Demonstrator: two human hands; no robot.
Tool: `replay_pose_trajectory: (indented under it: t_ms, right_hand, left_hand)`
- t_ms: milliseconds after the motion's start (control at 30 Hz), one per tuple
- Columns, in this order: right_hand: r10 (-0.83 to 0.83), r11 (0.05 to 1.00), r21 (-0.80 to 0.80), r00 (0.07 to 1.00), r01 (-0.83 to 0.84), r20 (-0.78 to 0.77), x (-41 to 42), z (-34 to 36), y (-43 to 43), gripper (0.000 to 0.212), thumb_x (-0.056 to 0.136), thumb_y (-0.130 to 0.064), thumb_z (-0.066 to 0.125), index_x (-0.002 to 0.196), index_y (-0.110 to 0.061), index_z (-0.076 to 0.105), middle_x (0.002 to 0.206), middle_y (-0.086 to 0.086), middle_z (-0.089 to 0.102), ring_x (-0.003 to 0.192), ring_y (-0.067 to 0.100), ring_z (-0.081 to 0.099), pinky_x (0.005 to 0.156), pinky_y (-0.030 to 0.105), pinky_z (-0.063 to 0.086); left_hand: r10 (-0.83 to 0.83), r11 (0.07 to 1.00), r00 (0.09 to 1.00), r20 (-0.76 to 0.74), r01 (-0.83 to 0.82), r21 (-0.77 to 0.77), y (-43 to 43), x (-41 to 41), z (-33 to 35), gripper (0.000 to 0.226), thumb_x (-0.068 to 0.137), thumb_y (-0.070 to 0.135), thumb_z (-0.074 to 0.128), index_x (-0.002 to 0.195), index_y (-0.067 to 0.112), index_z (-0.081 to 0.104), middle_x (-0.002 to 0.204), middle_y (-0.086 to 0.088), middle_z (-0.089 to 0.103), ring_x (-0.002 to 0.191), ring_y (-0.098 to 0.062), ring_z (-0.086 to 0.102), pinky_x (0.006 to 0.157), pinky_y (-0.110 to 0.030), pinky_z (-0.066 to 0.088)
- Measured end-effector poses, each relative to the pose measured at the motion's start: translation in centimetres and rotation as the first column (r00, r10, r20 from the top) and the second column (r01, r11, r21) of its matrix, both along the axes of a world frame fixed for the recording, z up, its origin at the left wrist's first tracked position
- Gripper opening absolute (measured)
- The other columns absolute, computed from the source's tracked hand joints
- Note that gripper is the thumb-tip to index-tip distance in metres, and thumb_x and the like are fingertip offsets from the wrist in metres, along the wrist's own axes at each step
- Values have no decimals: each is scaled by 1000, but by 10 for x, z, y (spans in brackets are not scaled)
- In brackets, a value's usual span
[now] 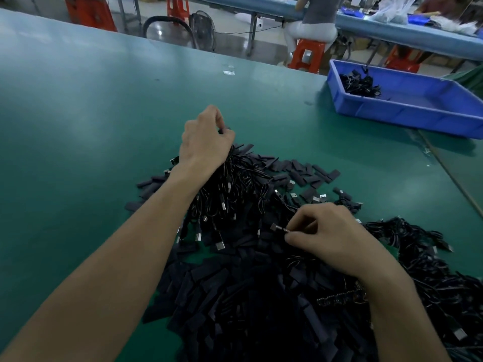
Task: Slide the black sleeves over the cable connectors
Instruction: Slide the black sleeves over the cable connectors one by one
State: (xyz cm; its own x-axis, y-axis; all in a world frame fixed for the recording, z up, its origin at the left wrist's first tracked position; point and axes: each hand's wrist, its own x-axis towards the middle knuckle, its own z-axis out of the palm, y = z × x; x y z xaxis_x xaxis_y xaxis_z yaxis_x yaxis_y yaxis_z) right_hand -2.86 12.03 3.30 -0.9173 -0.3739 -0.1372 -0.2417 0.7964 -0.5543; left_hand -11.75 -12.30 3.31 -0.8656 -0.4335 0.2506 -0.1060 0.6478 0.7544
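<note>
The right hand (pixel 332 236) pinches a cable just behind its connector (pixel 279 228), the tip left bare, likely so a sleeve can slide straight on. The left hand (pixel 206 139), fingers curled, pinches a small black piece (pixel 221 130), probably a sleeve, at the heap's far edge. Sleeves (pixel 235 296) and cables (pixel 235 189) lie heaped on the worktop (pixel 78 113), within easy reach.

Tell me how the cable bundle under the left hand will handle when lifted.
Probably floppy: the cable bundle lies in thin loose loops. Likely to snag, since strands tangle together. Its metal connectors would probably dangle.
</note>
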Motion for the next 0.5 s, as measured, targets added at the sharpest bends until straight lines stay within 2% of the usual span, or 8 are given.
replay_pose_trajectory:
  t_ms: [67, 133, 200, 300, 367, 433, 500]
  right_hand:
    - [-53, 996, -78, 997, 48, -56, -4, -1, 4, 8, 88, -32, 74, 81, -31, 70, 78, -17, 69, 79, -9, 62, 66, 5, 46]
    - [-99, 988, -131, 987, 82, -127, -6, -3, 6, 10, 91, -31, 71, 82, -33, 70, 81, -19, 69, 81, -10, 61, 67, 2, 44]
    - [-121, 982, -164, 979, 94, -165, -9, -6, 6, 10, 94, -30, 68, 85, -33, 71, 83, -17, 70, 82, -7, 61, 67, 3, 42]
    - [-103, 978, -191, 986, 77, -131, -11, -12, 4, 11, 95, -30, 67, 86, -36, 69, 92, -20, 69, 85, -9, 59, 72, 5, 40]
    - [-97, 974, -217, 988, 70, -119, -11, -16, 4, 13, 95, -32, 67, 83, -39, 68, 90, -22, 68, 86, -10, 60, 72, 6, 41]
    - [-99, 966, -248, 989, 68, -112, -13, -18, 5, 13, 94, -34, 67, 83, -40, 69, 85, -20, 70, 83, -2, 64, 70, 14, 49]
    - [-96, 961, -267, 991, 68, -94, -16, -20, 7, 12, 94, -34, 67, 84, -40, 70, 86, -22, 70, 79, 3, 66, 74, 22, 53]
  left_hand:
    - [-23, 998, 999, 30, 25, -62, 5, 1, 1, 7, 91, 28, 59, 94, 22, 60, 76, 4, 52, 74, -24, 51, 68, -34, 38]
    - [-38, 990, 996, 84, 49, -129, 9, 2, 0, 15, 93, 34, 58, 98, 23, 66, 93, 1, 52, 81, -25, 49, 73, -35, 38]
    - [-47, 985, 988, 146, 71, -159, 9, 3, -1, 23, 96, 40, 57, 103, 22, 70, 107, -2, 41, 83, -29, 49, 77, -36, 38]
    - [-40, 976, 989, 145, 69, -205, 9, 7, 4, 25, 96, 45, 59, 106, 26, 71, 108, 1, 40, 86, -29, 52, 76, -36, 38]
    - [-42, 964, 998, 54, 54, -262, 12, 12, 11, 23, 97, 46, 60, 105, 27, 70, 103, 3, 44, 82, -24, 55, 70, -33, 38]
    - [-76, 945, 989, -124, 32, -326, 22, 24, 18, 22, 99, 43, 59, 99, 25, 70, 88, 7, 46, 65, -12, 50, 56, -21, 30]
    - [-220, 921, 931, -291, 100, -376, 36, 46, 21, 23, 98, 39, 61, 88, 21, 70, 71, 14, 45, 55, -1, 41, 51, -14, 24]
